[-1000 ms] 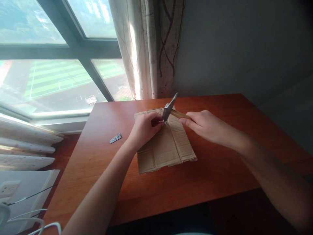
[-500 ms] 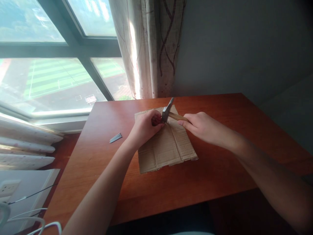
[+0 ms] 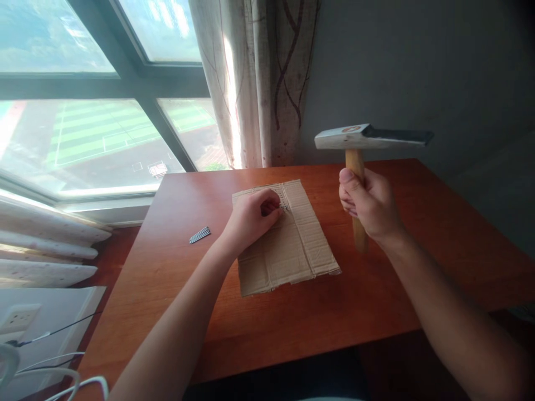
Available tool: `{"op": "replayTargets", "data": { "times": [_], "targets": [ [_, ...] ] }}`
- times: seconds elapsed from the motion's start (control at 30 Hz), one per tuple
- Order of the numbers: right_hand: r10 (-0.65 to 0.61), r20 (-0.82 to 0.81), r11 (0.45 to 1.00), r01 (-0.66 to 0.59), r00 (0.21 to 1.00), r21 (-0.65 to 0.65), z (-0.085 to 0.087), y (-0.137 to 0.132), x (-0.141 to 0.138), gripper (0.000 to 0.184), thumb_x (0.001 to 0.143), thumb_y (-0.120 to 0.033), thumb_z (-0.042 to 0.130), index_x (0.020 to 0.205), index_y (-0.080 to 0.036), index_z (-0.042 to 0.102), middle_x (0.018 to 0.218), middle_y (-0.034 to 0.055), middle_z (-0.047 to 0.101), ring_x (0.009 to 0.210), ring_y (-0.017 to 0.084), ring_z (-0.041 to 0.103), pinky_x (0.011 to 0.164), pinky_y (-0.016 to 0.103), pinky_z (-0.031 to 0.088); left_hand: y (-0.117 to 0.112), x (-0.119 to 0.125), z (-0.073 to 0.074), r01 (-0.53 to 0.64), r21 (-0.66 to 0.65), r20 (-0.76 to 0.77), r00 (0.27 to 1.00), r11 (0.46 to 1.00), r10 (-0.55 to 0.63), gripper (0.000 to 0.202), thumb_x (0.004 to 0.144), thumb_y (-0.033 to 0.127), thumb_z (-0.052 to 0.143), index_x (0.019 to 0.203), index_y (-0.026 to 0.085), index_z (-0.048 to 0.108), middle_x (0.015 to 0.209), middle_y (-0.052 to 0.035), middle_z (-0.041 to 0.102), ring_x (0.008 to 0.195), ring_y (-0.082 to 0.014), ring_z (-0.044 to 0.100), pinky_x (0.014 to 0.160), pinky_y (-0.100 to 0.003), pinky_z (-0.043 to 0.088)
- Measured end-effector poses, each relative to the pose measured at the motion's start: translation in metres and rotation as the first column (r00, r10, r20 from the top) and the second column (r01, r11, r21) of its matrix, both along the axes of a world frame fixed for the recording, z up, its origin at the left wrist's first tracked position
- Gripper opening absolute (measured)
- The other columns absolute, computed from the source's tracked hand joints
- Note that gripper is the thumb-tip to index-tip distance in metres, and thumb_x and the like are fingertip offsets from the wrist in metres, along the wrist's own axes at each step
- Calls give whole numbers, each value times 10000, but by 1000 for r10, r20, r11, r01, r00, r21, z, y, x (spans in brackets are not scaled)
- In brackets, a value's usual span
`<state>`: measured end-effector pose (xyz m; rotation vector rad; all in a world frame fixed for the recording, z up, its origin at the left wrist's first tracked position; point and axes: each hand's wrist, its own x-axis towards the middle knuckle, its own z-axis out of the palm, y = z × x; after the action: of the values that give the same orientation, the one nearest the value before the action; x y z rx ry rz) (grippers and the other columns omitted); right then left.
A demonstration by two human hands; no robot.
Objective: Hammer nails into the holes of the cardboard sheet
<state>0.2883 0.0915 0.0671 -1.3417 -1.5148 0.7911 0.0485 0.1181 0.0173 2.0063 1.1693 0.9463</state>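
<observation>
A flat piece of brown cardboard [image 3: 292, 245] lies on the reddish wooden table [image 3: 317, 317]. My left hand [image 3: 253, 217] rests on its upper part, fingers pinched on a small nail [image 3: 284, 208] at the cardboard. My right hand [image 3: 368, 206] is closed round the wooden handle of a hammer [image 3: 368, 138], held upright to the right of the cardboard, its metal head raised level above the hand.
A small bundle of loose nails [image 3: 199, 235] lies on the table left of the cardboard. A window and a patterned curtain [image 3: 267, 83] stand behind the table. A white power strip [image 3: 16, 318] and cables sit low at the left.
My right hand has lifted the hammer off the nail and swung it up and to the right, handle now upright. My left hand has stayed pinched at the cardboard.
</observation>
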Motion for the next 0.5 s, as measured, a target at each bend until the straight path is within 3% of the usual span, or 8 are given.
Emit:
{"op": "replayTargets", "data": {
  "times": [0.1,0.2,0.3,0.37,0.5],
  "targets": [
    [56,-22,997,-57,998,-56,-4,3,5,517,906,-714,489,727,-241,381,591,-55,358,463,92,295,434,271,229,0,1,1,-10,14,-14,1000,1000,11,66,788,151,670,840,184,646,797,-6,681,707,-123,625,661,-251,524],
    [156,252,986,-136,955,-94,3,5,10,528,926,-700,465,710,-219,437,610,-37,418,519,101,353,490,272,262,0,1,1,-14,-11,-12,1000,1000,14,118,764,159,691,859,190,628,825,-14,688,716,-131,634,666,-263,541],
    [283,492,958,-221,823,-182,13,6,7,551,940,-678,456,654,-208,424,588,-38,407,556,111,380,536,282,253,1,1,0,-11,-47,25,1000,999,12,209,746,171,709,916,198,590,882,-24,690,744,-145,650,689,-289,567],
    [362,536,931,-265,762,-252,17,7,2,550,949,-667,446,650,-206,432,592,-36,428,568,116,402,549,285,252,1,0,-1,-7,-63,49,999,998,10,246,746,178,714,946,202,573,907,-26,685,760,-150,657,700,-301,577],
    [436,542,898,-308,718,-315,17,8,-5,530,959,-641,437,664,-201,464,628,-23,488,588,122,437,558,283,260,1,0,-1,2,-68,60,998,998,2,243,747,188,718,939,206,570,898,-20,679,761,-151,656,692,-298,576]
  ]
}}
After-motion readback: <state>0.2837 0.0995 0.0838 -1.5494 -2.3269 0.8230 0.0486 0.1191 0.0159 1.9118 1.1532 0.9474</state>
